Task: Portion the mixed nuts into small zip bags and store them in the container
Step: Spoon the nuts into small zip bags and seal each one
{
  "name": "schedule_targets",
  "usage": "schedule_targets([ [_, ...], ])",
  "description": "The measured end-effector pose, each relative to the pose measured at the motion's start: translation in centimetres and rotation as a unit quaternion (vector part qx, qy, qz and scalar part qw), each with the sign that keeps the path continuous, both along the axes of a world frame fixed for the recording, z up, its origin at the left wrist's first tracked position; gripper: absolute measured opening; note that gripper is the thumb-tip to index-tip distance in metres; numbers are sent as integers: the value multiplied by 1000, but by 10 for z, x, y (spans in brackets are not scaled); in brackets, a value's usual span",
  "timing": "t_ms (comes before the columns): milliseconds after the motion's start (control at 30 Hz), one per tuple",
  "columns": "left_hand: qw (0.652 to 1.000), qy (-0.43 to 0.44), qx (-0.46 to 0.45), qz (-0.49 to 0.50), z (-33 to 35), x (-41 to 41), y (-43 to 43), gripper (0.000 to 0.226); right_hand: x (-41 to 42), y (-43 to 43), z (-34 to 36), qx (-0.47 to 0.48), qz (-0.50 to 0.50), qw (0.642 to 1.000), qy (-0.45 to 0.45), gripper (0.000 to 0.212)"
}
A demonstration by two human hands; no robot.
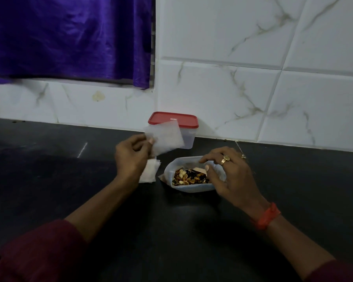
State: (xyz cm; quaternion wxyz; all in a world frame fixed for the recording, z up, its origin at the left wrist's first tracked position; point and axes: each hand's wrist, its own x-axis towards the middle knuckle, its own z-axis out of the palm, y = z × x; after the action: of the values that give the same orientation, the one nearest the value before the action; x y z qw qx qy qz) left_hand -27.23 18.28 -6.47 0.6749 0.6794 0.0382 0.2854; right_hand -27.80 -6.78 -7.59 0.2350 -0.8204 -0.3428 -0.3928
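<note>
1. Pinching a small zip bag (167,137) between thumb and fingers, the left hand (130,157) holds it tilted above the desk (49,180). This bag looks clear and empty.
2. The large bag (192,188) lies open on the desk at about 4 o'clock from the left hand, with the mixed nuts (190,177) showing inside.
3. The right hand (226,174) hangs over the large bag's 3 o'clock side, its fingers loosely bent. Thumb and forefinger are narrowly apart at the mouth with nothing seen between them. It wears a ring (225,159) and an orange wristband (266,216).
4. A stack of spare zip bags (150,174) lies flat at 9 o'clock from the large bag, partly under the left hand.
5. The container (189,139), its red lid (173,119) on, stands at 12 o'clock against the tiled wall (232,88).
</note>
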Motion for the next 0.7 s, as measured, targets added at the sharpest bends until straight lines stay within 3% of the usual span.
schedule_targets([
  [100,981,33,-115,-153,5,-20,-28,18,-14,15,3,69,41,996,33,23],
  [233,959,73,-119,-248,8,-39,-51,29,-24,27,3,138,51,984,102,32],
  [533,954,115,-65,-268,6,-42,-53,33,-26,27,2,218,117,934,258,24],
  [700,954,92,-25,-285,2,-37,-49,24,-23,24,3,214,105,937,254,19],
])
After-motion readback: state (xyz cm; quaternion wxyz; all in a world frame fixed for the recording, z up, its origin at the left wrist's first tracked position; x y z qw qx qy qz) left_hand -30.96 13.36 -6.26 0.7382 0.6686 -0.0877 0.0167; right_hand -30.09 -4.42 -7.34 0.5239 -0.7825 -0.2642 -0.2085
